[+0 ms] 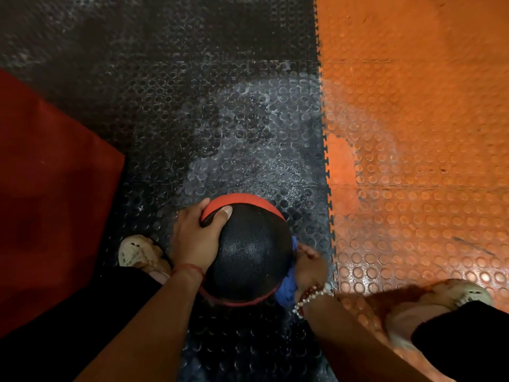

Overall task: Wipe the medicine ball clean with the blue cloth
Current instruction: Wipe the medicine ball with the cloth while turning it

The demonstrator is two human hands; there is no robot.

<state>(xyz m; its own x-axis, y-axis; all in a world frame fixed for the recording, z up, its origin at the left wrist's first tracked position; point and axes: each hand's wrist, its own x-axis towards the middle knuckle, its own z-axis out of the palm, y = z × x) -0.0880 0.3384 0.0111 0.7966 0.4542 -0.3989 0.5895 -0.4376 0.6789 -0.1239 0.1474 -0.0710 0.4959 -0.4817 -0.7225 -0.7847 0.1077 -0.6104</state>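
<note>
A black medicine ball [249, 252] with red bands rests on the black studded floor mat, low in the middle of the head view. My left hand [197, 238] lies spread over its upper left side, thumb on the red band. My right hand [309, 267] presses a crumpled blue cloth [286, 289] against the ball's lower right side. Most of the cloth is hidden between my hand and the ball. The ball's top looks wet and shiny.
The black mat [206, 119] joins an orange studded mat [413, 133] along a jigsaw seam to the right. A red pad [49, 188] lies at the left. My two feet in pale shoes [137, 250] [446, 299] flank the ball.
</note>
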